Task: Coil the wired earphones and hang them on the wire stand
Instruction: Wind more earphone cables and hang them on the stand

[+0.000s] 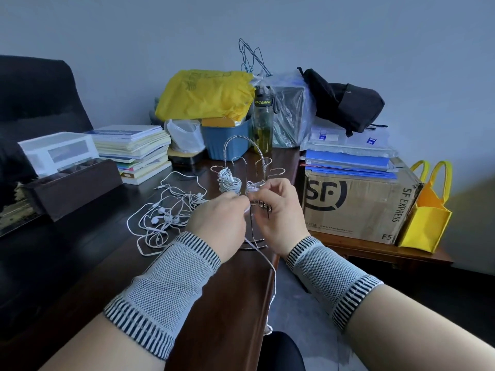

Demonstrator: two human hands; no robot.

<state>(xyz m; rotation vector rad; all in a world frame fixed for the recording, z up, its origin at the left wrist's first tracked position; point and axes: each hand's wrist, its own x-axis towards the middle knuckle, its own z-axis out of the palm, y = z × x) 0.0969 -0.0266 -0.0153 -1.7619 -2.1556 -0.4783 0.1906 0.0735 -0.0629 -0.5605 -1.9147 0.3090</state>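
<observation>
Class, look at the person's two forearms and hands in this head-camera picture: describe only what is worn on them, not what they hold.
Each wrist carries a knitted band: the left wrist band and the right wrist band are grey mesh in the middle, edged at both ends with black-and-white striped ribbing. Beyond the bands the forearms are uncovered. The left hand and right hand are bare; no gloves, rings or watch show.

It looked like an office or study used partly for storage. A dark wooden desk [219, 303] stood against a plain grey wall, beside a black padded chair [37, 103]. A stack of books [136, 151], blue folders [348, 163] and a courier carton [359, 207] marked SF Express crowded the back, with a black backpack [345, 103] on top.
</observation>
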